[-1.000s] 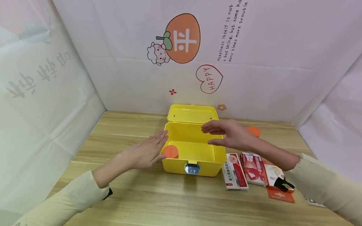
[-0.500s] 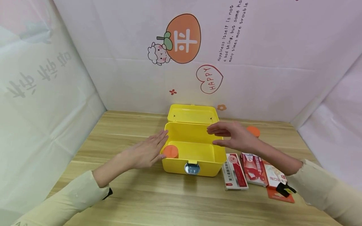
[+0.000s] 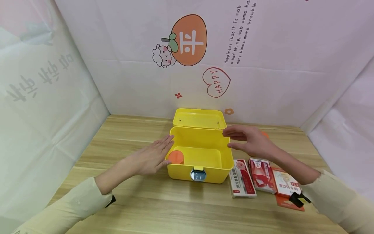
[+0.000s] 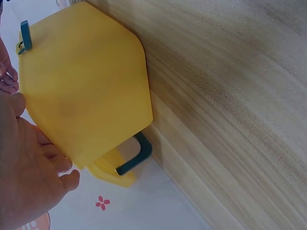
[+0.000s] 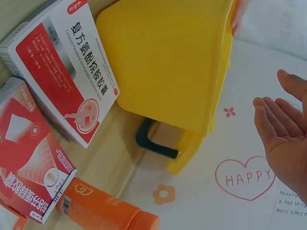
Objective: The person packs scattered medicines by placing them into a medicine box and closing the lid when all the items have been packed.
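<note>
A yellow box [image 3: 187, 175] stands with its lid [image 3: 199, 118] tipped back toward the wall. Inside its left end is an orange round cap [image 3: 176, 157]. My left hand [image 3: 149, 157] rests at the box's left rim with straight fingers; in the left wrist view that hand [image 4: 33, 167] lies along the edge of the box's side [image 4: 86, 86]. Over the right rim hovers my right hand [image 3: 251, 139], empty, fingers extended and thumb apart. The right wrist view shows that hand [image 5: 288, 129] apart from the box [image 5: 168, 62].
Right of the box lie a white-and-red medicine box [image 3: 242, 178], a red box [image 3: 262, 175] and a white-and-orange packet [image 3: 284, 183]. Behind my right forearm is an orange bottle [image 5: 103, 206]. A printed cloth wall [image 3: 131, 87] rises behind the wooden table [image 3: 140, 204].
My right hand has moved to the right, from above the box's inside to its right rim. The left hand and the box have stayed in place.
</note>
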### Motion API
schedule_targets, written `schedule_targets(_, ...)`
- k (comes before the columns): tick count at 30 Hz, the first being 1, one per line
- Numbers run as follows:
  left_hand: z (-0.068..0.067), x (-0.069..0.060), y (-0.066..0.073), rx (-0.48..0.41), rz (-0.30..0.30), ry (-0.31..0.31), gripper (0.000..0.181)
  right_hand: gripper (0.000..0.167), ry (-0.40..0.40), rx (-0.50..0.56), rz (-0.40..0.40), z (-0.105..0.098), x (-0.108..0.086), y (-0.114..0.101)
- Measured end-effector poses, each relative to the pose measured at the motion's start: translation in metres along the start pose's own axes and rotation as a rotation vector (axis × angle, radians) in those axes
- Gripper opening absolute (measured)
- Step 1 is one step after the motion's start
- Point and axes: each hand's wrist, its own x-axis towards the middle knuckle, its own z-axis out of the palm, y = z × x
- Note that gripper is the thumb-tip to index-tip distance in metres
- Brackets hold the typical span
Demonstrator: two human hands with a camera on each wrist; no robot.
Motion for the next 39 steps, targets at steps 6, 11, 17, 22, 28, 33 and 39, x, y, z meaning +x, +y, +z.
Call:
schedule_targets(6, 0.0, 0.001, 0.0, 0.004, 0.0, 0.0, 0.073, 0.043, 0.019, 0.005, 0.015, -0.005, -0.006, 0.003)
schedule_targets(11, 0.001, 0.0, 0.0, 0.008, -0.007, -0.004, 0.073, 0.042, 0.034, 0.008, 0.022, -0.011, -0.011, 0.011)
schedule_targets(17, 0.001, 0.0, 0.0, 0.002, -0.013, -0.002, 0.073, 0.042, 0.052, -0.028, 0.041, -0.017, -0.017, 0.023)
schedule_targets(22, 0.001, 0.0, 0.0, -0.004, -0.011, 0.001, 0.073, 0.045, 0.071, -0.046, 0.075, -0.022, -0.022, 0.03)
schedule_targets(28, 0.001, -0.001, 0.0, -0.007, -0.014, 0.001, 0.073, 0.048, 0.081, -0.073, 0.114, -0.028, -0.027, 0.037)
schedule_targets(33, 0.001, -0.001, 0.0, -0.009, -0.014, 0.001, 0.073, 0.046, 0.098, -0.085, 0.116, -0.031, -0.032, 0.047)
schedule_targets(39, 0.001, 0.0, 0.0, 0.001, -0.009, -0.003, 0.073, 0.045, 0.121, -0.095, 0.131, -0.036, -0.036, 0.057)
